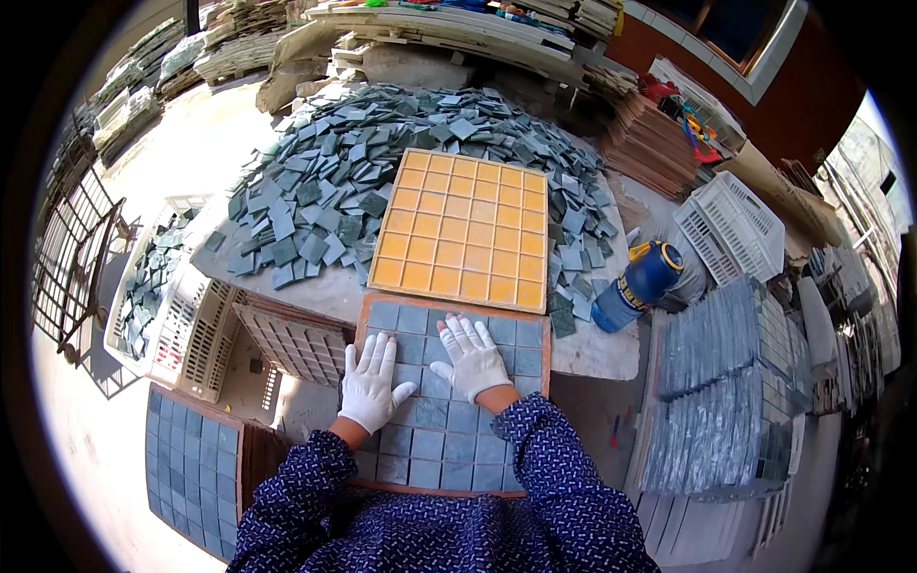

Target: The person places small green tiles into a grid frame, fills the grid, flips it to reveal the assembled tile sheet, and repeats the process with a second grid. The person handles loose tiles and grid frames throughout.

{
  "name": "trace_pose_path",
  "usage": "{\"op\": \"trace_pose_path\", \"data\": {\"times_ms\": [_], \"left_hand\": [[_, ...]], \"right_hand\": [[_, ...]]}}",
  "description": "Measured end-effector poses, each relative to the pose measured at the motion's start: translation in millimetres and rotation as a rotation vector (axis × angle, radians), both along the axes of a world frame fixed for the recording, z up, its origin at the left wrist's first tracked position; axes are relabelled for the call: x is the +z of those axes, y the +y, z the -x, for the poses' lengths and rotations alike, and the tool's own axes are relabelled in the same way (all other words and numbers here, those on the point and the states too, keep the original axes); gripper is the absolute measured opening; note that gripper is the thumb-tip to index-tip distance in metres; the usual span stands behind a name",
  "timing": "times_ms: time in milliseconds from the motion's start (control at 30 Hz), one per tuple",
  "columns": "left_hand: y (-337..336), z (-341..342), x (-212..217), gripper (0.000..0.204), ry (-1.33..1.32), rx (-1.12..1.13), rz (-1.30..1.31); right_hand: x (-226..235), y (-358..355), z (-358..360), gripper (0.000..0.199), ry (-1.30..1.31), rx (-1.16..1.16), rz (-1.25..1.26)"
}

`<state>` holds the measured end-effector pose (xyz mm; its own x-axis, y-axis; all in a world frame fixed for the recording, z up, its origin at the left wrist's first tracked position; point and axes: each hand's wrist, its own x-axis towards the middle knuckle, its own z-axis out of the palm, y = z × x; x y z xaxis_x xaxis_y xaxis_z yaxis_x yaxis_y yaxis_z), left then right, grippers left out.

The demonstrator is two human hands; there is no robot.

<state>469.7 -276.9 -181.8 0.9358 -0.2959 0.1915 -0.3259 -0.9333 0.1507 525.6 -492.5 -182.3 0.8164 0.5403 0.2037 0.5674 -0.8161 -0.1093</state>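
Both my hands wear white gloves and lie flat on a framed panel of square blue-grey stone tiles [442, 446]. My left hand [373, 382] rests near the panel's left side, fingers stretched out and thumb apart. Toward the upper right of the same panel, my right hand [471, 359] presses with its fingers spread. Just beyond the panel lies a yellow grid tray [465, 229] with square pockets and no tiles in them. Its far part leans over a large heap of loose grey-green tiles [315, 191] on the table.
A blue bottle [638, 286] stands right of the tray. Stacked tile sheets [716, 392] and a white crate [731, 224] are at right. At left stand a crate of loose tiles [143, 286], another tiled panel [191, 468] and a metal cart [76, 258]. Brown boards [650, 143] are piled behind.
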Motion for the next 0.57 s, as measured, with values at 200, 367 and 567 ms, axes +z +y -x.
{"op": "trace_pose_path", "data": {"times_ms": [200,367,567], "left_hand": [[-5,0,1,0.090,-0.011,0.037,-0.029],[-15,-14,16,0.092,-0.064,0.004,-0.036],[-26,-40,4,0.091,0.015,-0.250,-0.024]], "right_hand": [[7,-73,25,0.061,0.072,-0.015,-0.092],[12,-113,71,0.048,0.032,-0.328,-0.413],[1,-115,82,0.052,0.021,-0.355,-0.403]]}}
